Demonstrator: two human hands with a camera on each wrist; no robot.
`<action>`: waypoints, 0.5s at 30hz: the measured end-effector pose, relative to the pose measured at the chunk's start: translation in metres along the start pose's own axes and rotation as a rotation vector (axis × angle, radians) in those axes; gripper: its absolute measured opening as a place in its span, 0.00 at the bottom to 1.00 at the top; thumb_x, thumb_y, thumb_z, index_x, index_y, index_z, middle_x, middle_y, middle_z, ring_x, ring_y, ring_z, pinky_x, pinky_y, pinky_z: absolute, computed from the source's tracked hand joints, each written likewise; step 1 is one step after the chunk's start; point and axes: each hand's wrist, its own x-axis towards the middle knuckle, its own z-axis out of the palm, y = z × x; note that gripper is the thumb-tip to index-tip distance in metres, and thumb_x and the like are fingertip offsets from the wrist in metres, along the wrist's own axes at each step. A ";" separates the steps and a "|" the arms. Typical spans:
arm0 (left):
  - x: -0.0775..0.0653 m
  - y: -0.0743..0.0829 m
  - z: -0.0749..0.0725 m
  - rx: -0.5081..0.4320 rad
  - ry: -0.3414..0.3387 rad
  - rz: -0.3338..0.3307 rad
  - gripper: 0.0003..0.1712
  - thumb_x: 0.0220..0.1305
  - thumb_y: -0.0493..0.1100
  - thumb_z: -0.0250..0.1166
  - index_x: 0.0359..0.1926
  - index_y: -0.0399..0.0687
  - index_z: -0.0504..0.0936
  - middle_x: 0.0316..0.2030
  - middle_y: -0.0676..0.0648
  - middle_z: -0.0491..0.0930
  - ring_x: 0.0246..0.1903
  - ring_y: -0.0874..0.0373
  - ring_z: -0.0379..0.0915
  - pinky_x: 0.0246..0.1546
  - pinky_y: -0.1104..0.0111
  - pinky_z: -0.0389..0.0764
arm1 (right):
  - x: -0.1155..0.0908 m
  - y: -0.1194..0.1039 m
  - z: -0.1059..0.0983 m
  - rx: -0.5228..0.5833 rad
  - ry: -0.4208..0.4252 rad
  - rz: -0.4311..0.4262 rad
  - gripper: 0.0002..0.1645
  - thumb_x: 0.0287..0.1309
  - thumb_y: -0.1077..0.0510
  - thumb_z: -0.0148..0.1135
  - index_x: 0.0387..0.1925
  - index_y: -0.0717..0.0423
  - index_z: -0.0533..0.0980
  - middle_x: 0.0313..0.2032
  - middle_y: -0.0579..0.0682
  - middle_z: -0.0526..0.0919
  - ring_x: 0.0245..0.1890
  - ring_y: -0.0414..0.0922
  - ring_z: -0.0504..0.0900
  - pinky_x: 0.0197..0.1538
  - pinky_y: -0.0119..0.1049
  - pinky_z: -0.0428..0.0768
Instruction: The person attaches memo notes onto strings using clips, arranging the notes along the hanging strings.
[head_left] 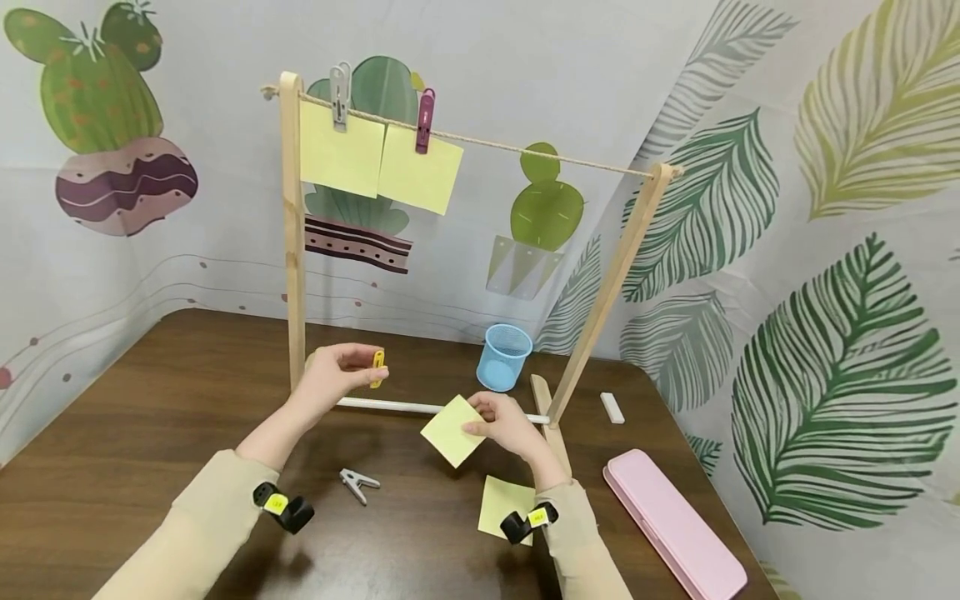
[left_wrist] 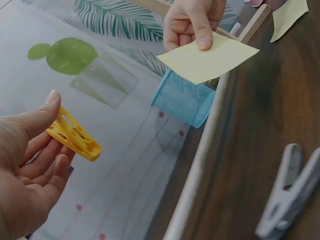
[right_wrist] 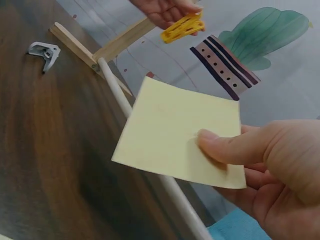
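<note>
Between thumb and fingers, my left hand (head_left: 339,372) pinches a yellow clothespin (head_left: 378,369), held above the table at the left of the frame. My right hand (head_left: 504,423) pinches a yellow sticky note (head_left: 454,431) by one corner, thumb on top, as the right wrist view shows closely. On the rope (head_left: 517,148) above hang two yellow notes, the left one (head_left: 341,154) under a grey clothespin (head_left: 341,96) and the right one (head_left: 422,171) under a dark pink clothespin (head_left: 425,121). A grey clothespin (head_left: 360,483) lies on the table below my left hand.
The rope runs between two wooden posts, left (head_left: 293,233) and right (head_left: 611,292), with a white bar (head_left: 390,406) low between them. Behind it stands a blue mesh cup (head_left: 504,358). Another note (head_left: 497,504) lies under my right wrist. A pink case (head_left: 675,525) and white block (head_left: 612,408) lie right.
</note>
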 end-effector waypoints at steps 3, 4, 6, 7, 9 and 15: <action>0.010 0.014 -0.002 0.032 0.002 0.045 0.23 0.57 0.44 0.73 0.51 0.36 0.83 0.42 0.37 0.86 0.35 0.65 0.80 0.36 0.75 0.80 | 0.003 -0.005 -0.006 0.006 0.049 -0.011 0.14 0.57 0.65 0.68 0.44 0.68 0.77 0.37 0.62 0.85 0.32 0.37 0.83 0.36 0.28 0.80; 0.014 0.020 -0.002 0.041 0.000 0.058 0.23 0.58 0.44 0.73 0.52 0.36 0.83 0.42 0.37 0.86 0.36 0.64 0.81 0.36 0.76 0.80 | 0.004 -0.008 -0.008 0.008 0.065 -0.015 0.15 0.57 0.65 0.67 0.44 0.69 0.77 0.38 0.63 0.85 0.32 0.37 0.83 0.36 0.28 0.80; 0.021 0.032 -0.003 0.057 -0.011 0.089 0.22 0.59 0.44 0.72 0.52 0.37 0.82 0.43 0.38 0.86 0.38 0.60 0.82 0.37 0.75 0.80 | 0.007 -0.015 -0.013 0.011 0.108 -0.023 0.15 0.57 0.66 0.67 0.45 0.69 0.77 0.38 0.64 0.85 0.33 0.39 0.83 0.36 0.28 0.80; 0.025 0.039 -0.003 0.063 -0.019 0.105 0.22 0.59 0.43 0.71 0.53 0.38 0.82 0.43 0.38 0.86 0.39 0.58 0.83 0.38 0.75 0.80 | 0.009 -0.019 -0.016 0.013 0.132 -0.027 0.15 0.57 0.66 0.67 0.45 0.70 0.77 0.39 0.65 0.85 0.34 0.40 0.84 0.36 0.28 0.80; 0.032 0.054 -0.004 0.087 -0.032 0.136 0.22 0.60 0.43 0.71 0.54 0.39 0.82 0.43 0.39 0.86 0.41 0.54 0.83 0.40 0.73 0.80 | 0.013 -0.027 -0.022 0.008 0.193 -0.028 0.16 0.56 0.67 0.67 0.46 0.70 0.77 0.39 0.65 0.85 0.34 0.41 0.84 0.35 0.28 0.80; 0.047 0.106 -0.004 0.137 -0.069 0.254 0.22 0.60 0.40 0.71 0.55 0.39 0.81 0.44 0.39 0.85 0.44 0.48 0.83 0.45 0.61 0.82 | 0.024 -0.052 -0.043 0.038 0.353 -0.040 0.16 0.56 0.67 0.68 0.45 0.70 0.78 0.39 0.66 0.86 0.31 0.37 0.84 0.34 0.26 0.79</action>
